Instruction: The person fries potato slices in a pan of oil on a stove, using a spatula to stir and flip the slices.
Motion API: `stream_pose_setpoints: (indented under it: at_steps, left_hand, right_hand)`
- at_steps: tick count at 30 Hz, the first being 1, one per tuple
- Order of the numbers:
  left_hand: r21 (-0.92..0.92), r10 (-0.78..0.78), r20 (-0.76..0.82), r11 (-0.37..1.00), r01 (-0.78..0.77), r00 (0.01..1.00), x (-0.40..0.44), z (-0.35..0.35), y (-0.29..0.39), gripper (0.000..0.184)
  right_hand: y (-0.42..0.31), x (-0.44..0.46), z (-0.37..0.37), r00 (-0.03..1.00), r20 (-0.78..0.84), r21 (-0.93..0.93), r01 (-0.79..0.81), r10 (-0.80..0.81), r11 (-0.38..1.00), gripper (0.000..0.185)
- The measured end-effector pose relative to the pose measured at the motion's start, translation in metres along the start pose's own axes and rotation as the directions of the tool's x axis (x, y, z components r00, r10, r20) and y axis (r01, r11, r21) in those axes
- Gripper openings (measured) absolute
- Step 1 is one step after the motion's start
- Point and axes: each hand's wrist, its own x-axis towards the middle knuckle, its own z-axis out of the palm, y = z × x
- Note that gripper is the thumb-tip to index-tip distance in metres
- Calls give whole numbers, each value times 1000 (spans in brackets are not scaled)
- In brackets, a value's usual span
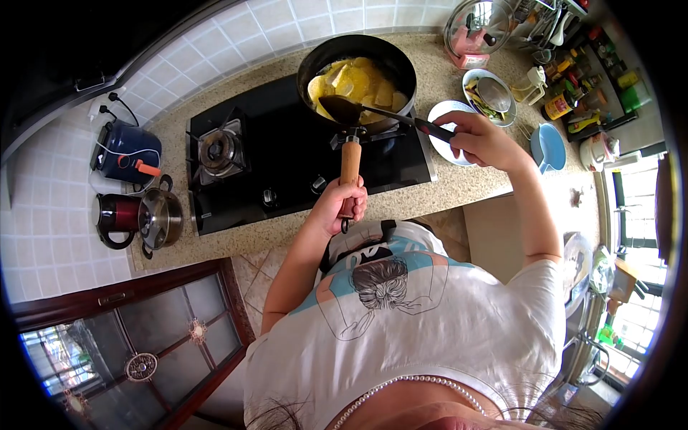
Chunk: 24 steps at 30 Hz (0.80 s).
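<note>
Where we begin nearest the body, the left hand [342, 206] is wrapped around the wok handle [350, 161], fingers closed about the wood. Just beyond it, we count two knobs [269, 197] on the front of the hob [276, 136]. We hold the spatula [390, 115] in the right hand [481, 136], thumb and fingers pinched together on its black grip; one white bowl [443, 147] lies partly beneath that hand, and we cannot tell what it contains. Farther out, one wok [362, 46] sits over the right side of the hob, the spatula's blade inside it, against the near side of the slices [362, 82]. We find these yellow-coated pieces spread and overlapping across the wok's base; they hide one another, so we give no exact count. We judge cooking to be under way: the pieces are in the wok, and we see none set out in a dish. Whether their undersides are done, we cannot tell. To the left, one burner [217, 149] stands uncovered. To the right, one bowl [510, 115] holds greens [476, 100] outside the wok, with one strainer [493, 94] over them; one blue pan [550, 147] is nearby. Farthest back, we note one glass lid [476, 25], tilted upright near the wall.
</note>
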Motion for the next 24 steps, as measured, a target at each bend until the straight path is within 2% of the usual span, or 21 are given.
stream_pose_setpoints:
  at_steps: [4,6,8,10,14,16,18,20,24]
  left_hand:
    - [-12,-6,-1,1000,6,1000,0,0,0,12]
    - [-20,-8,-3,1000,8,1000,0,-1,-1,12]
    - [-12,-3,17,1000,3,1000,1,-3,-2,13]
    - [-17,-7,7,1000,7,1000,1,-1,-1,13]
    - [-23,-4,-11,1000,4,1000,0,0,-1,13]
    - [-24,-6,-4,1000,6,1000,0,-1,-1,13]
    - [-24,-4,2,1000,4,1000,1,-2,-1,13]
    - [-32,-15,5,999,16,1000,0,-2,-1,13]
    - [-27,-14,0,1000,14,1000,1,-2,-1,13]
  right_hand:
    - [16,26,13,998,-56,-22,1,-3,1000,42]
    - [20,40,21,993,-110,23,44,-41,999,40]
    - [22,48,26,991,-123,-34,43,-47,998,40]
    - [33,59,33,939,-205,-205,235,-276,950,41]
    - [21,51,21,947,-230,-153,192,-224,969,42]
    - [18,50,18,879,-273,-441,247,-392,863,42]
    - [18,58,17,874,-273,-465,245,-402,851,43]
    - [33,75,20,805,-311,-544,286,-506,789,43]
    - [42,92,22,784,-305,-620,267,-541,737,44]
